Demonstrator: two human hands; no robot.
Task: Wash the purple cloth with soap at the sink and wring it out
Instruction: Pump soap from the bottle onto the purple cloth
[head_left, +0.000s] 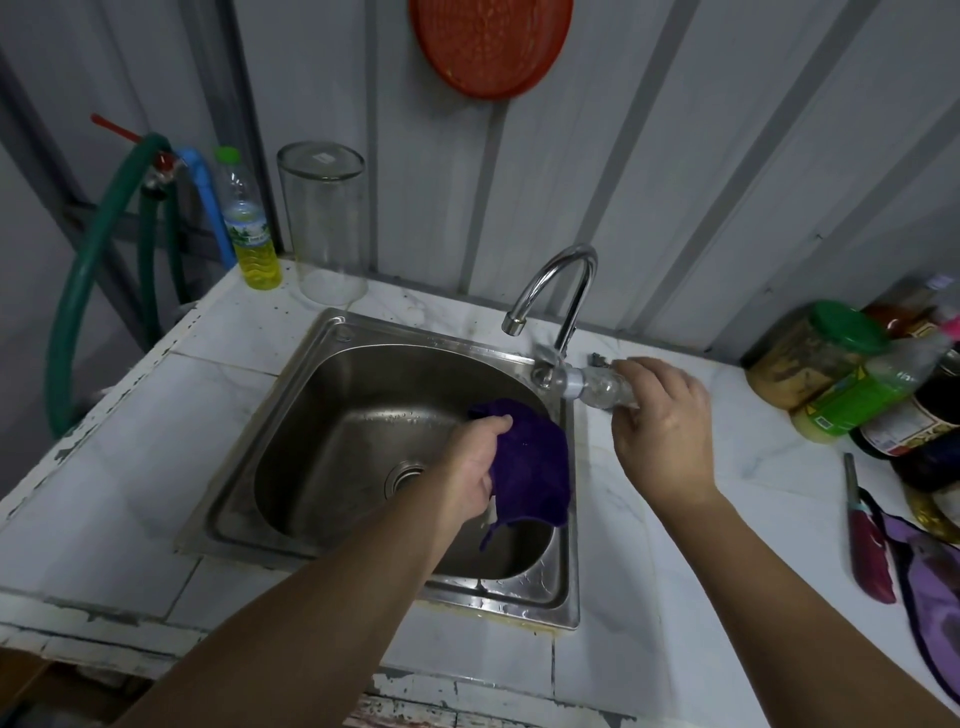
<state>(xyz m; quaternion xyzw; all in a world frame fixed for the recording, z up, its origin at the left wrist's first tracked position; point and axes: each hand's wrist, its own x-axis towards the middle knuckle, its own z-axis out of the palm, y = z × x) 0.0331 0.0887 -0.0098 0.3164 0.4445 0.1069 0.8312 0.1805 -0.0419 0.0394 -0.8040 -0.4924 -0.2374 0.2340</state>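
My left hand (475, 470) grips the purple cloth (532, 467), which hangs over the right side of the steel sink (311, 415). Over the sink's right rim, my right hand (660, 415) holds a small clear plastic bottle (597, 387) tipped on its side, its cap end pointing left toward the cloth. The bottle's mouth is just above the cloth and near the base of the chrome tap (561, 296). No water runs from the spout. I cannot tell whether anything comes out of the bottle.
A tall clear jar (324, 223) and a bottle of yellow liquid (249, 223) stand at the back left. Jars and bottles (852, 374) crowd the right side, with a red lighter (867, 535) and a purple bag (930, 582) in front. A green hose (98, 260) hangs at left.
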